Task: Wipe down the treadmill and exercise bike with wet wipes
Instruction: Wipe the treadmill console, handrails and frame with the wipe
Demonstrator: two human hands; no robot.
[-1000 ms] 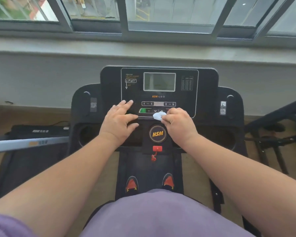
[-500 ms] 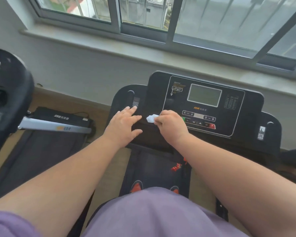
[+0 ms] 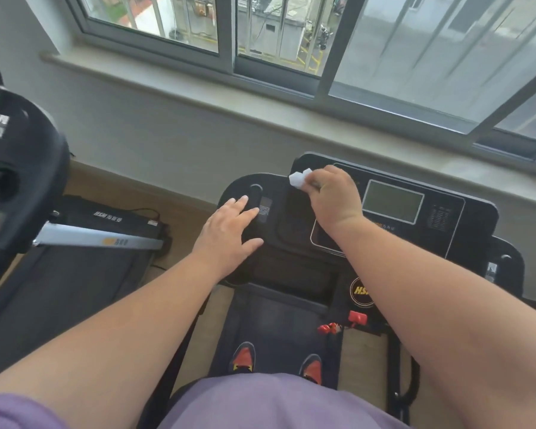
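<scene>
Console wipe, upper left corner.
Your right hand (image 3: 333, 196) grips a crumpled white wet wipe (image 3: 299, 178) against the black plastic treadmill console (image 3: 446, 218); your left hand (image 3: 229, 233) lies flat, fingers straight.

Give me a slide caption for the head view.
Right hand wipes the treadmill console's upper left corner with a wet wipe; left hand rests flat beside it.
</scene>
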